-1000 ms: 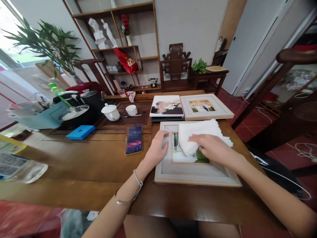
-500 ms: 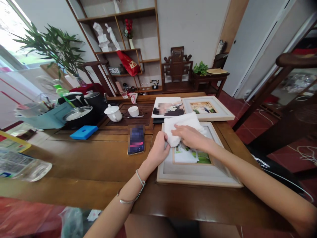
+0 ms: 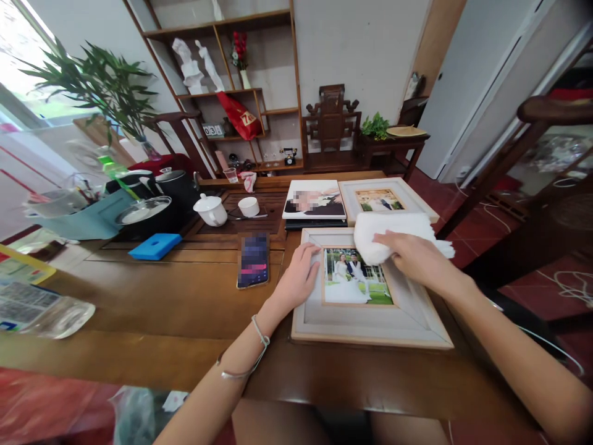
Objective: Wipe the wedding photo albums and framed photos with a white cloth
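Observation:
A pale wooden picture frame with a photo of a couple outdoors lies flat on the table in front of me. My left hand rests on its left border, fingers stretched over the edge and thumb apart. Bunched under my right hand is a white cloth, pressed on the frame's upper right part; the fingers are closed on it. The cloth covers the far border and a corner of the photo. Behind lie a second framed photo and a white-edged photo panel on something dark.
A phone lies left of the frame, with a blue block further left. A lidded white cup and a small white bowl stand on the tea tray. A dark wooden chair stands at the right.
My right hand has slid the cloth to the right, uncovering most of the photo. My left hand has opened out on the left border, now apart from the cloth.

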Demonstrator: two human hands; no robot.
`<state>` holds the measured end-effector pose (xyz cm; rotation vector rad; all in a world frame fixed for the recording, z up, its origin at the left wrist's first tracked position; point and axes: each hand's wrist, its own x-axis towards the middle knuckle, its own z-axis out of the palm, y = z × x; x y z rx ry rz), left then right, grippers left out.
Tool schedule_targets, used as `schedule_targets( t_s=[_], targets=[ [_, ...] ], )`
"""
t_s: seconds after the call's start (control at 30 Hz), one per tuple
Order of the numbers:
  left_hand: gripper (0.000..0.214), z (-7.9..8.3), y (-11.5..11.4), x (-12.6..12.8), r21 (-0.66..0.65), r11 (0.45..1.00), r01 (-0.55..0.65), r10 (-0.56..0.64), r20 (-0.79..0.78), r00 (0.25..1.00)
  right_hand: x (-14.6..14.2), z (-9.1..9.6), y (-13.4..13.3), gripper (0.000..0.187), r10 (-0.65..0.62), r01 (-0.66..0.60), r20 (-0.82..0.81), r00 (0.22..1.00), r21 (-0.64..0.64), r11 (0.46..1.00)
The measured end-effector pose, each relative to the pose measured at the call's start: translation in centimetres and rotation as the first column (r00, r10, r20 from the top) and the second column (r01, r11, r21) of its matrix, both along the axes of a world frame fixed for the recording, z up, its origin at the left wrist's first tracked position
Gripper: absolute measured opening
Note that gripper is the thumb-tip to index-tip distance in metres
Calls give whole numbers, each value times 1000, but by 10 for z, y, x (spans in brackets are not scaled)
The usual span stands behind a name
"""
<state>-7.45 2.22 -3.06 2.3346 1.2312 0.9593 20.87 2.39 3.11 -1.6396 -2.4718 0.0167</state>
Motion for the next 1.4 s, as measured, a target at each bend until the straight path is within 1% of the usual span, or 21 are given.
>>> schedule_targets(
  t_s=[0.03,0.1,0.17,0.27,0.37,0.43,0.5,0.57,0.63,0.7,0.77,0.8,0.87,0.93,1.03,1.13,1.2,1.27,1.3,1.33,1.4],
  targets=[
    [29,-1,0,0,-5,1000,-3,3,1,1000,-11,-4,1,64,-8,8,11,1000,36,999],
    [30,-2,1,0,-8,1000,-1,2,8,1000,-35,-12,-3,61,62,-64,33,998,66,996],
    [29,-2,2,0,4,1000,0,0,23,1000,-58,-18,-15,60,206,-207,24,978,52,977],
    [27,-2,3,0,26,1000,-13,11,62,998,-76,-16,-41,56,406,-407,-63,912,-16,913],
    [29,-2,3,-1,39,999,-15,13,73,997,-71,1,-63,55,505,-529,-173,846,-150,835],
    [29,-1,3,-1,42,999,-17,15,69,998,-56,14,-67,56,516,-564,-234,824,-252,786],
    [30,-1,2,-1,40,999,-25,22,68,997,-34,24,-63,58,496,-561,-265,827,-331,759],
    [30,-1,2,-1,39,999,-33,31,66,997,-11,27,-52,62,454,-517,-249,855,-365,774],
    [30,-1,2,-1,30,999,-36,35,56,998,7,21,-38,65,360,-400,-176,916,-326,857],
    [30,-2,2,-1,20,999,-42,41,44,998,14,12,-22,65,200,-212,-75,977,-206,955],
    [30,-2,3,-1,19,999,-44,43,38,998,9,2,-9,63,64,-64,-1,998,-56,996],
    [31,-3,3,-1,22,999,-40,39,36,999,2,-3,-4,63,31,-32,26,999,6,999],
    [31,-4,4,-1,23,999,-24,23,25,999,-15,-9,1,62,27,-33,65,998,87,996],
    [31,-5,4,-1,14,1000,-4,4,3,1000,-33,-12,-3,61,68,-76,89,994,95,993],
    [35,-7,5,-2,5,1000,7,-6,-25,1000,-50,-7,-27,58,216,-214,60,975,-28,976],
    [35,-7,5,-2,11,1000,9,-8,-55,998,-54,8,-62,57,390,-398,-76,918,-167,902],
    [34,-7,5,-2,11,1000,5,-4,-70,998,-48,18,-79,57,436,-460,-151,887,-225,859],
    [33,-6,5,-2,8,1000,-1,2,-78,997,-38,25,-83,57,418,-449,-167,893,-272,851],
    [33,-5,4,-2,5,1000,-3,4,-81,997,-32,26,-79,57,389,-416,-149,909,-284,864],
    [33,-5,4,-2,2,1000,-5,5,-83,997,-26,25,-73,59,346,-365,-115,931,-280,888],
    [33,-4,4,-2,-4,1000,-5,5,-81,997,-14,20,-54,62,226,-225,-20,974,-202,953]
  ],
)
